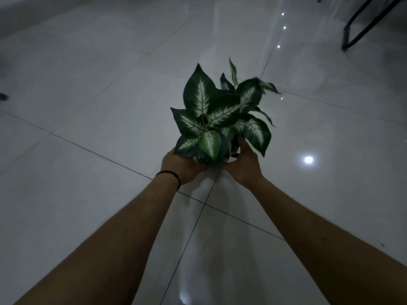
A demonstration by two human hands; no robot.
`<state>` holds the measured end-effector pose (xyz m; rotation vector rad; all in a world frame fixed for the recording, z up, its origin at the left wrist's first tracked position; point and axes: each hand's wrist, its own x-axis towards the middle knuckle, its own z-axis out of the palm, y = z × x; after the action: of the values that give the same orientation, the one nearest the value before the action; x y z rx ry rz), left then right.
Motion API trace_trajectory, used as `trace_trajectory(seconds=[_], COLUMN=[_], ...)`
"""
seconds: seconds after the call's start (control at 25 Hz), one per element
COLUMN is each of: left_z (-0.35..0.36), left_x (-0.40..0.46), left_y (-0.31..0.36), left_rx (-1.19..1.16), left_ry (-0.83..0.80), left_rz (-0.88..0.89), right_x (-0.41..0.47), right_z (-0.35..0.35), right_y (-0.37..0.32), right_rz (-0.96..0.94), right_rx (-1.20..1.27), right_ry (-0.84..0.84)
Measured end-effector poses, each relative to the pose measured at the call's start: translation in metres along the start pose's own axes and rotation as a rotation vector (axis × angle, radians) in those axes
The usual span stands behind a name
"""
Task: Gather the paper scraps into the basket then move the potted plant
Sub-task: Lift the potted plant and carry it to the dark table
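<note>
Two hands carry one potted plant (220, 115) out in front, above the tiled floor (88, 194); the left hand (184, 167) and right hand (243, 165) cup the pot from either side, fingers curled round it under the leaves, though the pot itself is mostly hidden. No paper scraps and no basket are in view, so the plant-moving step seems to be in hand. Next it likely calls for a steady, upright carry and a gentle set-down. One black chair frame (361, 25) stands well apart at upper right
</note>
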<state>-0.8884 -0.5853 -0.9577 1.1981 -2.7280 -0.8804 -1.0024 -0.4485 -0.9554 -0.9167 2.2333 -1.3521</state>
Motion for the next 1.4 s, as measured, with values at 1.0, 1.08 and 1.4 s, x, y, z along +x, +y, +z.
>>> trace_trajectory(seconds=[1.0,1.08,1.4], left_z=[-0.556,-0.617,-0.782], left_x=[-0.247,-0.277,-0.353], left_y=[0.271,0.308,0.432], left_rx=[-0.311,-0.317,-0.373], left_ry=[0.537,0.556,0.706], left_rz=[0.266,0.283,0.364], right_x=[-0.079,-0.095,-0.128], right_z=[-0.238,-0.272,-0.384], right_y=[-0.597,-0.666,-0.863], right_rz=[-0.197,-0.203,-0.253], right_rx=[0.318,0.329,0.325], right_ry=[0.071,0.07,0.14])
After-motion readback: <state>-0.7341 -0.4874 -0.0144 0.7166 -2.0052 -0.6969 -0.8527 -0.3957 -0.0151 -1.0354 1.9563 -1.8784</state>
